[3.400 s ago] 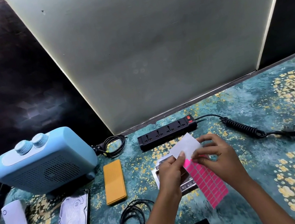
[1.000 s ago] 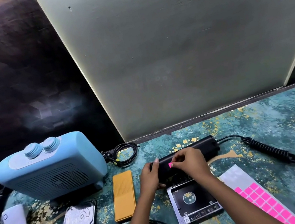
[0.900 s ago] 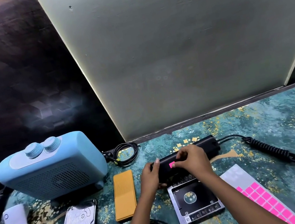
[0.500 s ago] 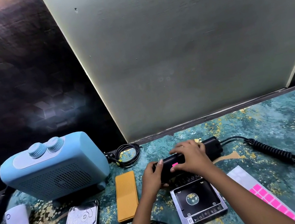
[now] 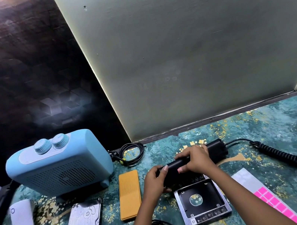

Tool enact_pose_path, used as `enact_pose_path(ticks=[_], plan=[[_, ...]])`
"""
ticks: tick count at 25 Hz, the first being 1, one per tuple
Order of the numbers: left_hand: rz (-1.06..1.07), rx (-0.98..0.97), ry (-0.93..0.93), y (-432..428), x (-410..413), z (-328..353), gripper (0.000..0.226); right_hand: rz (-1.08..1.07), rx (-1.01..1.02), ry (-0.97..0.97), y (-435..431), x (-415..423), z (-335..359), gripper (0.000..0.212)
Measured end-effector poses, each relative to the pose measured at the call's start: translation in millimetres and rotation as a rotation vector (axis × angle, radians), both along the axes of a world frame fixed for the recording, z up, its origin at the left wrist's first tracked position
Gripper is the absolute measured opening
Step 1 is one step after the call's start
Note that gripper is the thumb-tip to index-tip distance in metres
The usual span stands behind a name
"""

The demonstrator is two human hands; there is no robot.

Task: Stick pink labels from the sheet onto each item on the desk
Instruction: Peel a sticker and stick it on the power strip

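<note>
as left hand [image 5: 154, 181] grips the power strip [image 5: 216, 149], right hand [image 5: 196, 160] clasps its edge.

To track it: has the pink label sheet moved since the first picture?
Yes. The pink label sheet, then held over the silver caddy, now lies on the desk right of it.
</note>
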State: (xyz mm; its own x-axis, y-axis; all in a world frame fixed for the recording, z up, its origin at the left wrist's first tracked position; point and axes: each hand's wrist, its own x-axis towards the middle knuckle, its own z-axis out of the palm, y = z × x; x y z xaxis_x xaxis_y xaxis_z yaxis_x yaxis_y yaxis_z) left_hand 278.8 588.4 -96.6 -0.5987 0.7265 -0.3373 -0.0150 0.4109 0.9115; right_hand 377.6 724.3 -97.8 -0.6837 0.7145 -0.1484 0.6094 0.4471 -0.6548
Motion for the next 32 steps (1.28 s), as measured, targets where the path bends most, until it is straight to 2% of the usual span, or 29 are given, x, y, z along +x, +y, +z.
enact_pose_path(ticks=[8, 11, 13, 15, 17, 20, 23, 26, 28, 30, 32], plan=[[0.004, 0.015, -0.039, 1.2, -0.5, 0.3, 0.017, 0.012, -0.072, 0.112, 8.0, 8.8, -1.3, 0.039], [0.023, 0.058, -0.082, 2.8, -2.6, 2.4, 0.013, 0.068, -0.024, 0.139, 10.0, 20.7, -4.2, 0.040], [0.000, 0.101, -0.047, 4.4, -9.1, 3.4, 0.010, 0.110, 0.109, 0.043, 18.4, 36.4, -2.5, 0.045], [-0.072, 0.122, 0.036, 6.7, -17.2, 2.5, 0.017, 0.081, 0.256, -0.073, 26.5, 54.5, -0.2, 0.050], [-0.142, 0.117, 0.123, 9.7, -20.6, 1.2, 0.028, -0.006, 0.301, -0.059, 28.1, 66.0, -1.1, 0.046], [-0.185, 0.036, 0.363, 19.1, -18.2, -6.7, 0.039, -0.103, 0.378, 0.005, 20.9, 67.8, -8.2, 0.044], [-0.059, -0.073, 0.594, 25.8, -13.0, -16.0, 0.030, -0.113, 0.499, -0.012, 19.5, 59.9, -24.8, 0.049], [0.032, -0.174, 0.752, 28.2, -9.7, -21.0, 0.023, -0.135, 0.488, -0.031, 25.1, 48.9, -32.3, 0.046], [0.049, -0.164, 0.807, 29.1, -7.9, -20.1, 0.018, -0.122, 0.461, -0.035, 28.5, 45.4, -36.7, 0.042], [-0.063, -0.141, 0.975, 30.4, -8.1, -25.0, 0.029, -0.086, 0.486, -0.073, 31.4, 45.3, -44.9, 0.044], [-0.299, -0.264, 1.051, 31.6, -5.1, -28.9, 0.049, -0.057, 0.434, -0.088, 32.5, 48.8, -47.4, 0.047]])
